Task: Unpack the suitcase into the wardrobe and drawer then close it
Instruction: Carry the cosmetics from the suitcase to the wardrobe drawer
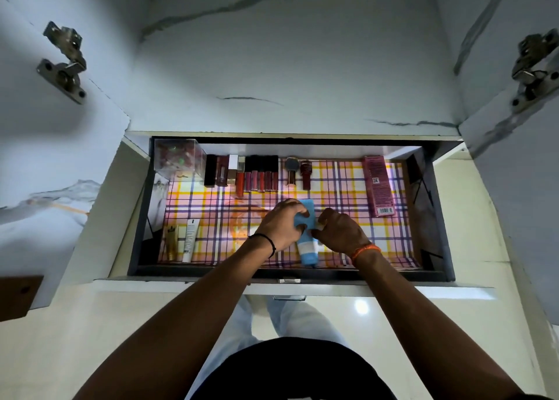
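While gripped by both hands point(281, 227), blue tube point(307, 248)

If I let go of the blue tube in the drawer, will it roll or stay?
The blue tube lies flat on the checked liner, so it probably stays. Its flattened end suggests soft, squeezable walls. The left hand grips it easily, so it seems light.

Blue-and-white tube point(307, 242) on pink, yellow, purple plaid liner point(332, 188).

Drawer point(137, 218) open w/ plaid liner point(341, 188). Left hand point(279, 229) grips blue tube point(308, 250); right hand point(340, 233) pinches it beside. Lip glosses point(260, 177) along back, pink box point(379, 185) right, two tubes point(184, 244) front-left.
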